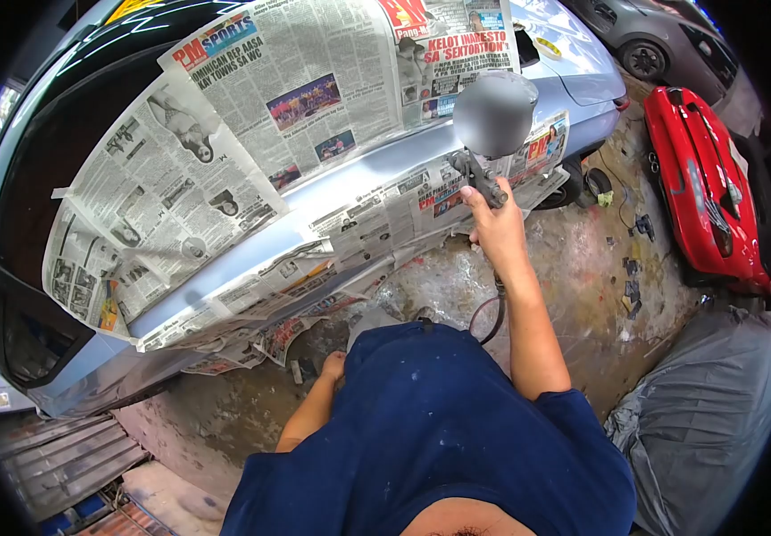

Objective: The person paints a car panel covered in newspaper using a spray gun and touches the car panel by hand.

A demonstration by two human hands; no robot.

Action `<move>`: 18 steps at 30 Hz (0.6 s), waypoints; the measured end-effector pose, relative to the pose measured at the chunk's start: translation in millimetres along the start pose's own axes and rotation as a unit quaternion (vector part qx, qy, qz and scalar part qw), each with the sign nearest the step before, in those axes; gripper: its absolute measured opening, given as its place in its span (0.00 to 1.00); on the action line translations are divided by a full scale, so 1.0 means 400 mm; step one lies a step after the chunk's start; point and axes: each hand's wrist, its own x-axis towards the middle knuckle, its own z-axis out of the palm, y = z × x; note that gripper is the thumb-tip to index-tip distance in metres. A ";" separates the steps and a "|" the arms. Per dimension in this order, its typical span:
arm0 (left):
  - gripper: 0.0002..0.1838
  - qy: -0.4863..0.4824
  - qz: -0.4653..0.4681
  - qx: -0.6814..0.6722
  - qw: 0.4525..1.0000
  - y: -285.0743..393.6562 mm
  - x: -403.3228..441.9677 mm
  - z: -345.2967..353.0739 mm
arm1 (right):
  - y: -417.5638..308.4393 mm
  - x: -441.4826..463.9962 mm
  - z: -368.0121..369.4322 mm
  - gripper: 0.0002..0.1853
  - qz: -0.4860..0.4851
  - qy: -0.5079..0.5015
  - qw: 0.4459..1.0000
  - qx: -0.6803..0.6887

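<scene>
My right hand (496,223) is wrapped round the handle of a spray gun (483,183), whose round cup, blurred in the picture, sits above it. A hose hangs below the grip. The gun is in front of the side of a light blue car (350,174), where a bare strip of paint shows between sheets of newspaper (314,89). More newspaper (367,219) covers the car's lower side. Beside my blue shirt, my left hand (333,366) is low, partly hidden by the shirt; its fingers are not clear.
A red bumper (702,179) lies on the right, near a grey car (662,45). Grey cloth covers something (707,411) at the lower right. Small dark scraps (633,286) are on the stained floor (573,259). Corrugated metal (73,460) is at the lower left.
</scene>
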 end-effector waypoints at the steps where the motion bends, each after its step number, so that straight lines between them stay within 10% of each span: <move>1: 0.17 0.002 0.005 0.006 1.000 0.003 -0.006 -0.003 | -0.002 0.001 -0.003 0.27 -0.001 -0.003 1.000 0.007; 18: 0.18 0.004 -0.023 0.022 0.999 -0.008 0.010 0.002 | 0.003 0.049 -0.018 0.28 -0.012 0.025 0.996 -0.090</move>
